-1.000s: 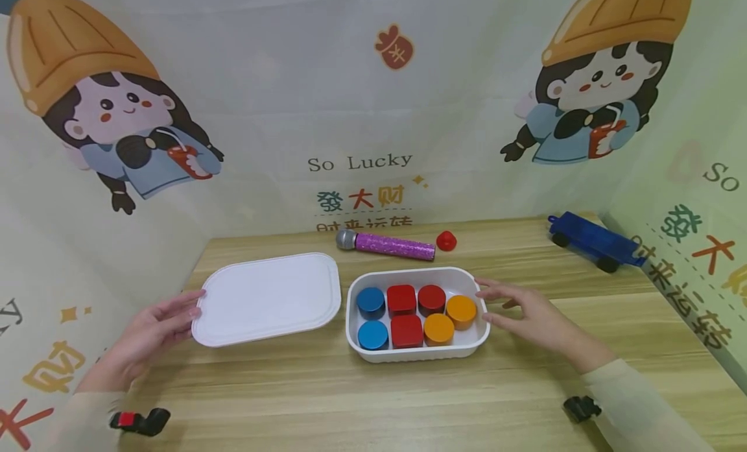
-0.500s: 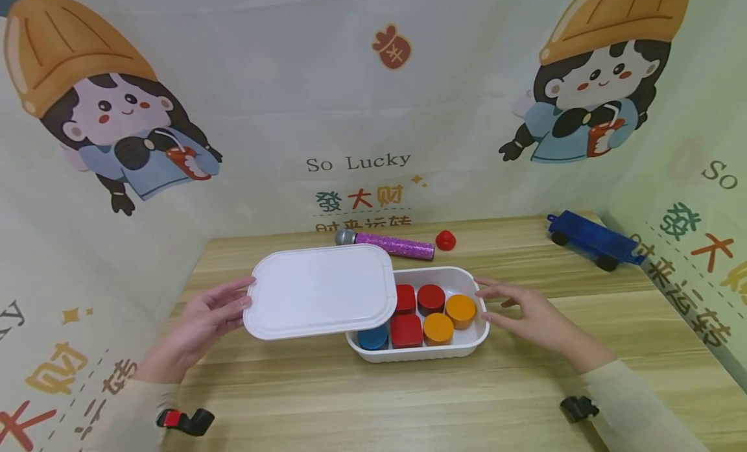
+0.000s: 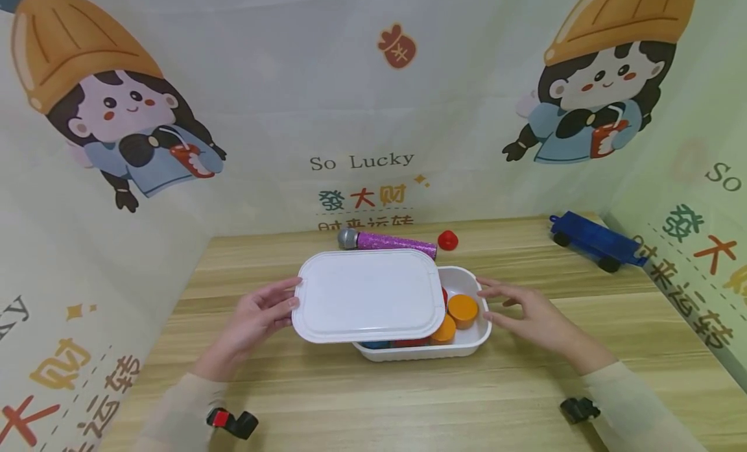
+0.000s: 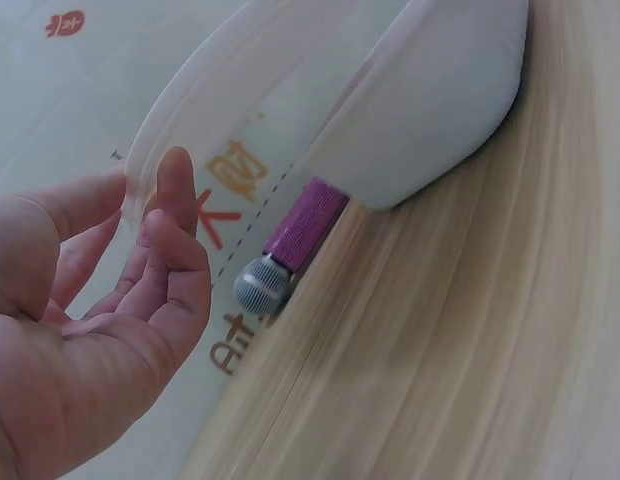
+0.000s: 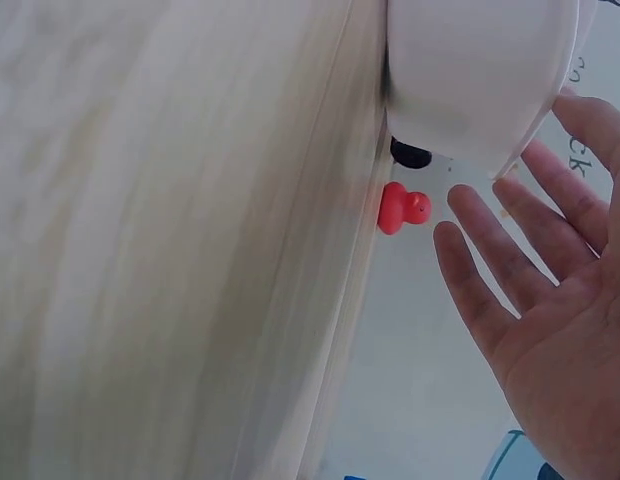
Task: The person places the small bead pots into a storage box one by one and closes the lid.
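A white lid [image 3: 367, 296] is held by its left edge in my left hand [image 3: 253, 325], pinched between thumb and fingers. It hovers level over most of the white box [image 3: 423, 355], leaving the box's right end uncovered. Two orange round blocks [image 3: 463, 310] show there, with slivers of red and blue blocks at the lid's edge; the others are hidden beneath it. At the box's right end, my right hand [image 3: 533, 316] touches the rim with extended fingertips. In the right wrist view, the fingers [image 5: 525, 235] of that hand are spread beside the box wall.
Behind the lid lies a purple glittery microphone [image 3: 397, 242] with a grey head. A small red knobbed piece [image 3: 447, 240] sits to its right. At the far right of the wooden table [image 3: 408, 406] stands a blue toy wagon [image 3: 595, 240]. Printed cloth hangs around the table.
My left hand has carried the lid rightward from beside the box to over it, covering most of the blocks. The right hand and the box have stayed in place.
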